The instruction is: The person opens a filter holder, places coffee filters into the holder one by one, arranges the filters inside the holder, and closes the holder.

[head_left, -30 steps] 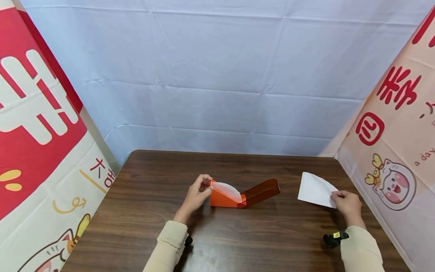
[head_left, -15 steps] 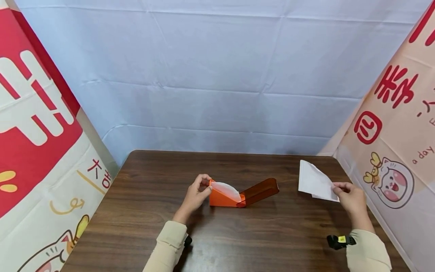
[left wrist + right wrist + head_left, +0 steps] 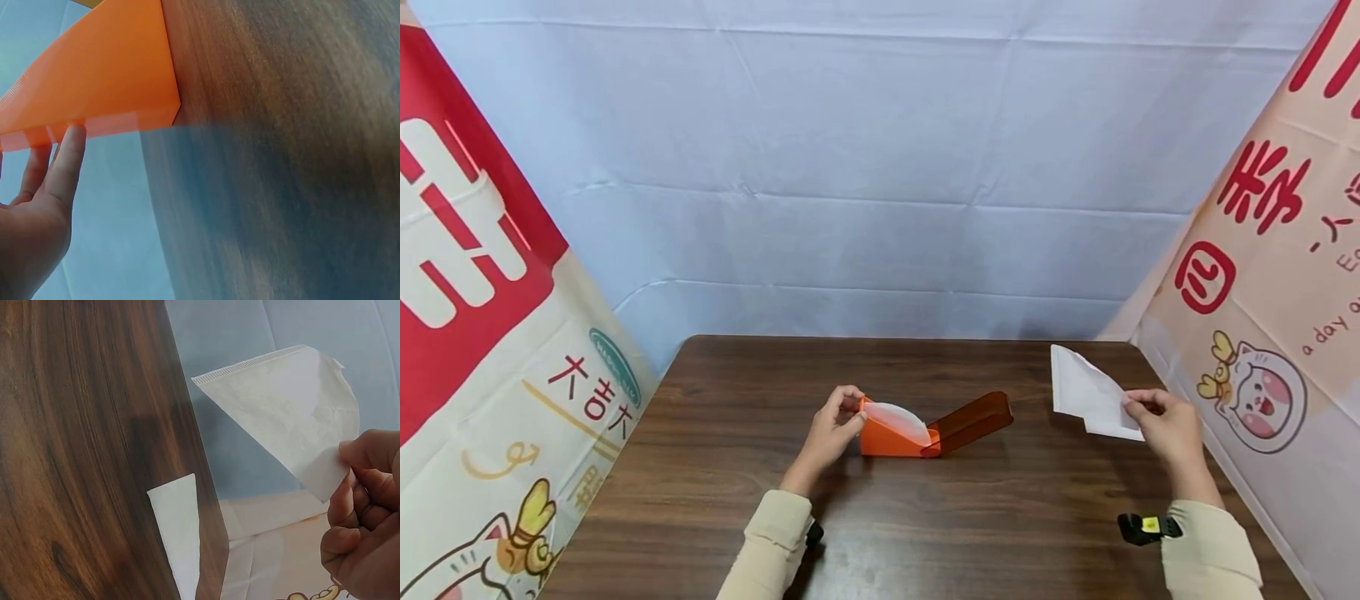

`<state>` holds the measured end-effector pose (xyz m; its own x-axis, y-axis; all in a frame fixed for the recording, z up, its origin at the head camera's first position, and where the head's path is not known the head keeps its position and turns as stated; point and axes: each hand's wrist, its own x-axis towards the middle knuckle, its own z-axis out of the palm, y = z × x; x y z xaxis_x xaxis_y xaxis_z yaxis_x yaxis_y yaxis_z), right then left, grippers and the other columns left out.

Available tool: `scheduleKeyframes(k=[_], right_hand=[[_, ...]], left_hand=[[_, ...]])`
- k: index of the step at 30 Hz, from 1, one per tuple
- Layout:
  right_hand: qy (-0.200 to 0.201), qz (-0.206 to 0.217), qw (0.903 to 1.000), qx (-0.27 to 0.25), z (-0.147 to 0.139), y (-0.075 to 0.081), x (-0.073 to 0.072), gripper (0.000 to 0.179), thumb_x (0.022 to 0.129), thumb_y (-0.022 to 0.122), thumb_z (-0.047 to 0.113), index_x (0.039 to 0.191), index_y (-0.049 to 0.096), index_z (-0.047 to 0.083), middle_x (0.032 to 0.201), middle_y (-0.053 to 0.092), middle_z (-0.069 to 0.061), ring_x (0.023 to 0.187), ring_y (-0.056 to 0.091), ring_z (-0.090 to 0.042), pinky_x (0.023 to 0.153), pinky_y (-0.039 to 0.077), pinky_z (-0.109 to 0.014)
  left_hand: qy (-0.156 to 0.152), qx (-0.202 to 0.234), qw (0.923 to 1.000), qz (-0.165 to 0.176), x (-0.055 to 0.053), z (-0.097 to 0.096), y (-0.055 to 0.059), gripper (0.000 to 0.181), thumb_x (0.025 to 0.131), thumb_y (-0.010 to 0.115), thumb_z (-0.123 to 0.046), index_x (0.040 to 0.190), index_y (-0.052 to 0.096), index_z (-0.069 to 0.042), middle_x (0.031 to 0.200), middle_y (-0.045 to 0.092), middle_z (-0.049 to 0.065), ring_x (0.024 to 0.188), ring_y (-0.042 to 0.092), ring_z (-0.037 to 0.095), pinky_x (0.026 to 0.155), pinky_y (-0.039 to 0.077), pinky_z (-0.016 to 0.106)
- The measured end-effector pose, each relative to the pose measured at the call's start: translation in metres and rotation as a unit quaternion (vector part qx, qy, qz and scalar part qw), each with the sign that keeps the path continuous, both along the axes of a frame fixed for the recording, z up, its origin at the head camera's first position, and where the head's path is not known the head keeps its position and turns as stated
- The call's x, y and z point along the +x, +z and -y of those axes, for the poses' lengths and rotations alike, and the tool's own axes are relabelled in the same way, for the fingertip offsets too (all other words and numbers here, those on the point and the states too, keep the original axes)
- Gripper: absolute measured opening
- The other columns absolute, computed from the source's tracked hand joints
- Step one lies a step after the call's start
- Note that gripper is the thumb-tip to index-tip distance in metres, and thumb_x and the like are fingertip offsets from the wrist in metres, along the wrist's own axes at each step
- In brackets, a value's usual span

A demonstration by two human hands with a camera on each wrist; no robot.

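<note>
White paper wedge [image 3: 281,412], crimped along one edge, pinched in the right grip [image 3: 1170,427]! Left grip [image 3: 837,421] clasps the smooth orange holder [image 3: 887,439], curved white contents [image 3: 900,418] inside.

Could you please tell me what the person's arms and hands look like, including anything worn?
The left hand and right hand wear no gloves. The left sleeve and right sleeve are plain pale beige. A black device with a yellow patch sits at the right wrist; a dark object partly shows by the left cuff.
</note>
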<state>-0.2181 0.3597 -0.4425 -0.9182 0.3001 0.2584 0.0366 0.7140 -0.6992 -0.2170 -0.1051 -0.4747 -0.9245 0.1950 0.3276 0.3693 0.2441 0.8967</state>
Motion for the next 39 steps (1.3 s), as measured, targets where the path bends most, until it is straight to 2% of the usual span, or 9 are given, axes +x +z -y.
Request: scheduleKeyframes(k=[6,13,18,28,33,39], right_hand=[[0.007,0.0,0.9981,-0.061,0.008,0.004,0.004,0.033,0.089,0.063,0.022,0.101,0.064,-0.008,0.074,0.056,0.014,0.065,0.046,-0.004,0.053,0.038,-0.02],[0.005,-0.017,0.9942,-0.106,0.022,0.011,0.003,0.034,0.088,0.065,0.025,0.1,0.062,-0.007,0.075,0.054,0.018,0.068,0.047,-0.005,0.055,0.038,-0.018],[0.014,-0.033,0.9925,-0.117,0.035,0.015,0.001,0.029,0.087,0.066,0.02,0.098,0.063,-0.007,0.075,0.055,0.018,0.067,0.047,-0.005,0.054,0.038,-0.017],[0.061,-0.078,0.9892,-0.108,0.058,0.02,0.001,0.022,0.086,0.067,0.009,0.095,0.063,-0.01,0.071,0.055,0.016,0.063,0.046,-0.004,0.052,0.037,-0.016],[0.087,-0.095,0.9863,-0.104,0.066,0.023,0.0,0.018,0.085,0.067,0.007,0.093,0.063,-0.01,0.07,0.056,0.016,0.061,0.046,-0.003,0.052,0.037,-0.015],[0.111,-0.099,0.9822,-0.115,0.073,0.024,-0.002,0.018,0.085,0.067,0.006,0.092,0.063,-0.01,0.072,0.058,0.014,0.062,0.047,-0.003,0.053,0.038,-0.015]], left_hand=[[0.0,0.004,1.0,0.002,0.0,-0.001,-0.001,0.025,0.087,0.057,0.001,0.111,0.05,0.004,0.096,0.058,0.018,0.088,0.055,0.026,0.075,0.048,0.032],[-0.006,0.013,0.9998,0.011,0.0,0.0,0.001,0.025,0.087,0.057,0.002,0.111,0.05,0.004,0.093,0.058,0.015,0.082,0.056,0.028,0.066,0.05,0.029],[-0.006,0.016,0.9996,0.023,-0.001,-0.001,0.001,0.025,0.088,0.057,0.002,0.112,0.05,0.002,0.094,0.058,0.016,0.079,0.057,0.026,0.062,0.052,0.03],[-0.004,0.016,0.9994,0.03,0.0,-0.001,0.001,0.025,0.088,0.056,0.002,0.112,0.05,0.003,0.094,0.057,0.017,0.078,0.057,0.027,0.062,0.052,0.032],[-0.009,0.024,0.9994,0.023,0.0,-0.002,-0.001,0.025,0.088,0.055,0.003,0.112,0.049,0.004,0.095,0.057,0.019,0.083,0.057,0.028,0.062,0.052,0.03],[-0.01,0.034,0.9994,0.0,0.0,-0.003,-0.003,0.023,0.088,0.055,0.004,0.11,0.051,0.004,0.096,0.058,0.02,0.083,0.056,0.029,0.063,0.052,0.035]])
